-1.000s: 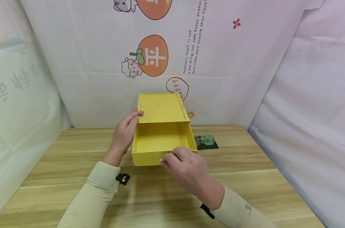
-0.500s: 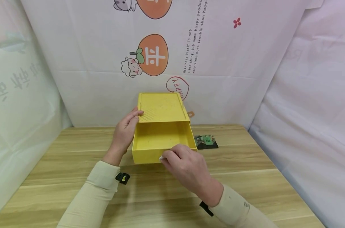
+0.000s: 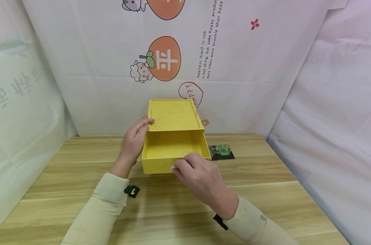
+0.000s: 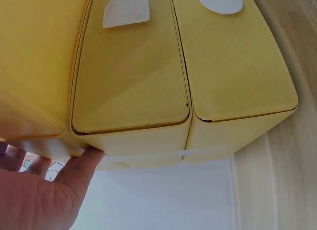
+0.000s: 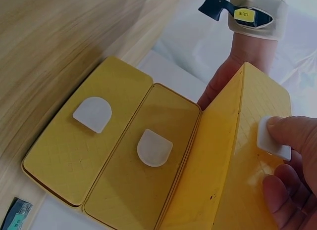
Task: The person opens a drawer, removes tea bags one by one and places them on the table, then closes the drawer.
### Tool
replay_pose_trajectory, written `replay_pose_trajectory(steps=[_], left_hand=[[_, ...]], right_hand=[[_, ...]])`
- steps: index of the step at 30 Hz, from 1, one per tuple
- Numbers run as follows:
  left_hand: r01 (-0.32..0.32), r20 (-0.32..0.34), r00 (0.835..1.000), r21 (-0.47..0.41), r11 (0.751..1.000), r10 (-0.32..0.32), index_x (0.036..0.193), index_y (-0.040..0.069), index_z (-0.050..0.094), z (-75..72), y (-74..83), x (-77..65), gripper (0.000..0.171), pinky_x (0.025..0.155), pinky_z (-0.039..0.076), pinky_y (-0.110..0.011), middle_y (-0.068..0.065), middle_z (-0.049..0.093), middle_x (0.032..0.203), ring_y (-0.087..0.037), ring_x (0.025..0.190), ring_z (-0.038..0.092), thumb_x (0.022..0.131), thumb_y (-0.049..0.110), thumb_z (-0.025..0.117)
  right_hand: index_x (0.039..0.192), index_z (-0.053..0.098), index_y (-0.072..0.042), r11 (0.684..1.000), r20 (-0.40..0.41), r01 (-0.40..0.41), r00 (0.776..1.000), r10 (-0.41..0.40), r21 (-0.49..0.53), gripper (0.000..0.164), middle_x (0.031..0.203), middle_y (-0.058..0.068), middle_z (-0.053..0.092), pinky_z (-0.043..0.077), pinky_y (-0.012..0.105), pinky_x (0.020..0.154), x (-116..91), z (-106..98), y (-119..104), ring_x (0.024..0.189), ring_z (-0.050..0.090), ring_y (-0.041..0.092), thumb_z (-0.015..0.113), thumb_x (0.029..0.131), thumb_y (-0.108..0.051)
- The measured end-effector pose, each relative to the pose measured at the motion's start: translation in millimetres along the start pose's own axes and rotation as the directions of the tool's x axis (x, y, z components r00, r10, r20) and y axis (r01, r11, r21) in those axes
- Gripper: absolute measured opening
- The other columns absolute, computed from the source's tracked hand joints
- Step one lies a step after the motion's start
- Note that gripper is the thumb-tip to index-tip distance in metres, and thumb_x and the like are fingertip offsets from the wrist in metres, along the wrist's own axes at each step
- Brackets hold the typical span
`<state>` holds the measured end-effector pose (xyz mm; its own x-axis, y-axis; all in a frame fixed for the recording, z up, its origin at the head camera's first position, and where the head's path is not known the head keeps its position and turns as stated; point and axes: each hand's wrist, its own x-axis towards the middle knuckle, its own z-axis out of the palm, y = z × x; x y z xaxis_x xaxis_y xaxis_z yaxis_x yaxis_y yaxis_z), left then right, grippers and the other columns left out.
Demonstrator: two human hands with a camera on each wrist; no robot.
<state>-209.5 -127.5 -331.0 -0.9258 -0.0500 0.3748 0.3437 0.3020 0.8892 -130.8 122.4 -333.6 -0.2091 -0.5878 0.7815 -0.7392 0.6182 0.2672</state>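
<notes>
A yellow drawer cabinet (image 3: pixel 174 114) stands on the wooden table, its top drawer (image 3: pixel 160 165) pulled well out and bare inside. Two lower drawers (image 5: pixel 89 141) sit closed beneath it, each with a white rounded tab. My left hand (image 3: pixel 134 141) lies against the cabinet's left side, its thumb over the top edge. With thumb and curled fingers my right hand (image 3: pixel 200 178) pinches the white pull tab (image 5: pixel 273 140) on the top drawer's front. In the left wrist view, the left fingers (image 4: pixel 81 168) touch the cabinet's side near the top drawer.
To the right of the cabinet, a dark card with green print (image 3: pixel 221 152) lies partly behind the drawer. White printed cloth (image 3: pixel 234 68) hangs at the back and both sides. The wooden table (image 3: pixel 160 217) extends toward me.
The top drawer has slid slightly inward, away from me, and my right hand has moved with it, still pinching the tab. My left hand stays in place on the cabinet.
</notes>
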Motion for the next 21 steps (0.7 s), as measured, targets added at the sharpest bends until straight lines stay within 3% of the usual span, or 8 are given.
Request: replay_pose_trajectory(steps=[21], left_hand=[[0.017, 0.004, 1.000, 0.005, 1.000, -0.017, 0.142, 0.018, 0.065, -0.3, 1.1, -0.4, 0.043, 0.129, 0.025, -0.045, 0.006, 0.037, 0.168, -0.009, 0.156, 0.029, 0.111, 0.033, 0.038]], right_hand=[[0.093, 0.073, -0.013, 0.999, 0.023, -0.013, 1.000, 0.014, -0.043, 0.017, 0.083, 0.001, 0.061, 0.055, 0.025, 0.055, 2.8, 6.9, 5.6, 0.067, 0.059, 0.013, 0.083, 0.091, -0.027]])
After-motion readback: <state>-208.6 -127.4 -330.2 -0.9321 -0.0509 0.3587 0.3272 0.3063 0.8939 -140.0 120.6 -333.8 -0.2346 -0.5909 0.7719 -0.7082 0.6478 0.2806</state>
